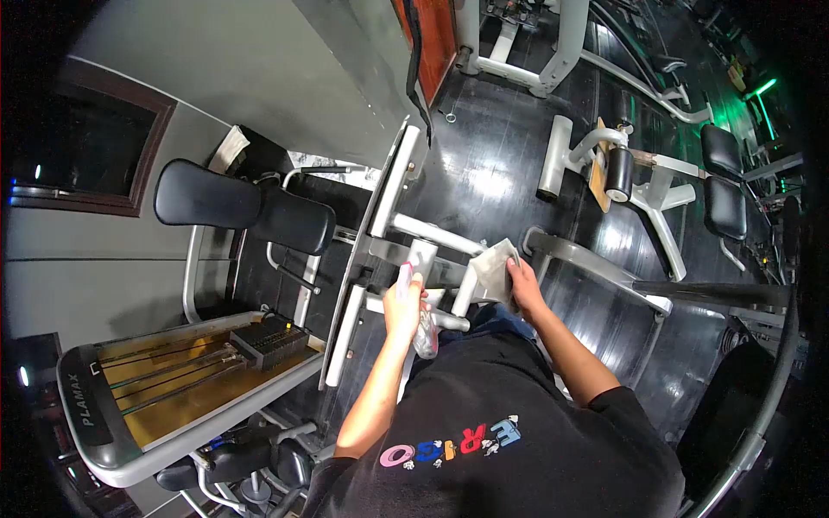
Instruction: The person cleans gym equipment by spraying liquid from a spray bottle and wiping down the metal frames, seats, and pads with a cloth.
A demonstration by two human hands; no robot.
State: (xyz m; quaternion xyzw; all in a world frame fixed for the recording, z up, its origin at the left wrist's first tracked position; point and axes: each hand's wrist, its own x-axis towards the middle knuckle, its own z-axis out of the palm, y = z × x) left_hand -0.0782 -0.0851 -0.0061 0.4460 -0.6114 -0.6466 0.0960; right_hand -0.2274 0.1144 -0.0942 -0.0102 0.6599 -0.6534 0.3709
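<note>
Black floor (462, 142) stretches beyond the white frame (432, 232); beside it, left hand (402, 311) clasps a bottle (426, 338), right hand (523, 287) grips cloth (494, 271).

The left hand (406, 309) is hiding the middle of the bottle (426, 338), and the cloth (492, 274) is covering some fingers of the right hand (525, 289)! At six o'clock, the black shirt (518, 406) is spilling off-frame; at two, distant equipment (737, 76) is blurring.

The cloth (494, 272) is right of the bottle (427, 338), the weight stack (269, 347) left.
</note>
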